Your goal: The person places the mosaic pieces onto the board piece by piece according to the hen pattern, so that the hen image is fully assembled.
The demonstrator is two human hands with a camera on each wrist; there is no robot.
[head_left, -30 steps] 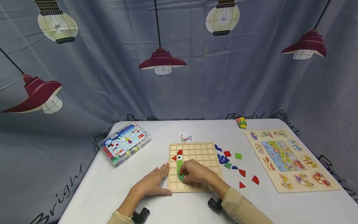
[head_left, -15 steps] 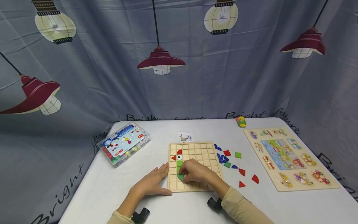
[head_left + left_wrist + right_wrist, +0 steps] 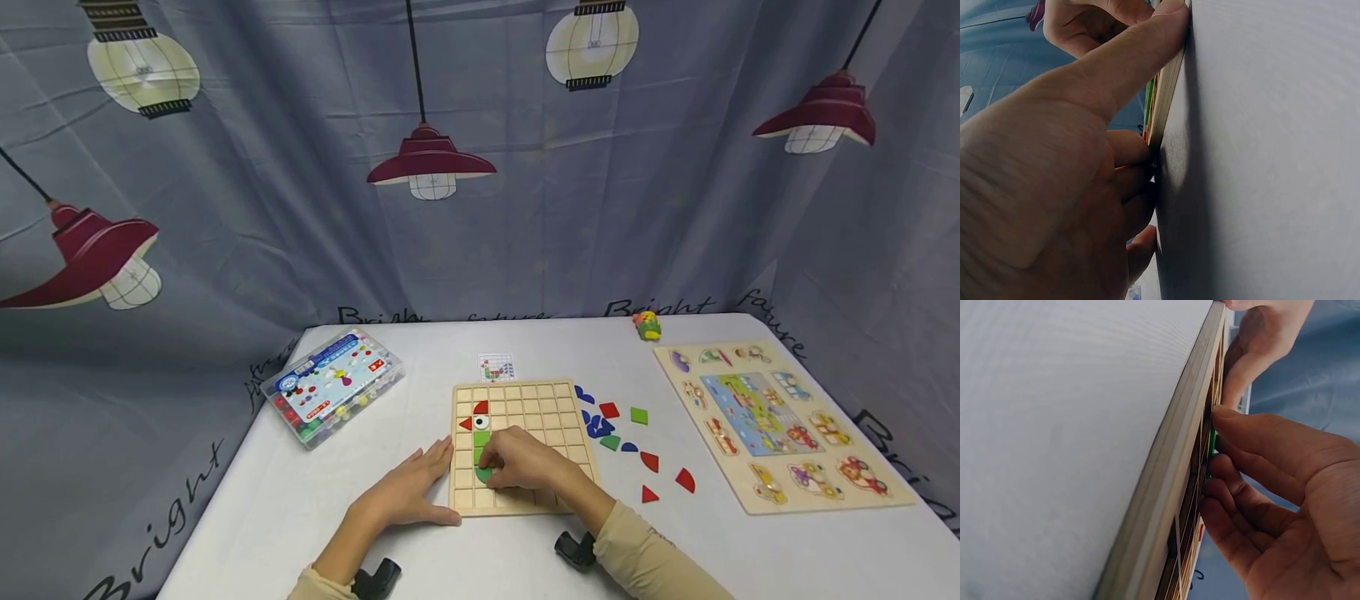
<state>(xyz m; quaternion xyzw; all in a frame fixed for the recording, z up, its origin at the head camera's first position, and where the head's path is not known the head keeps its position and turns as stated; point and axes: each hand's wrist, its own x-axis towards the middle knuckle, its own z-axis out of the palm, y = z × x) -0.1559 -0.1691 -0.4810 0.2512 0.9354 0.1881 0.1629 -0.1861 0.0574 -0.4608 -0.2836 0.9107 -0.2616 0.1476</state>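
A wooden grid board (image 3: 543,442) lies on the table. My right hand (image 3: 521,458) is over its lower left part, thumb and fingertips pinching a dark green rounded piece (image 3: 483,475), partly covered by the fingers. In the right wrist view the green piece (image 3: 1212,441) shows as a thin edge by the thumb. Above it in the same column sit light green squares (image 3: 482,439), a round eye piece (image 3: 482,422) and a red quarter-circle (image 3: 481,407), with a red triangle (image 3: 466,423) beside the eye. My left hand (image 3: 408,487) rests against the board's left edge, fingers spread.
Right of the board lie loose blue pieces (image 3: 598,427), red pieces (image 3: 649,462) and a green square (image 3: 638,416). A small picture card (image 3: 497,367) lies behind the board. A clear plastic box (image 3: 333,387) stands left; a picture puzzle (image 3: 738,492) and a small toy figure (image 3: 647,326) are right.
Both hands and the pieces stay almost where they were on the board. Only a slight shift of the head view shows.
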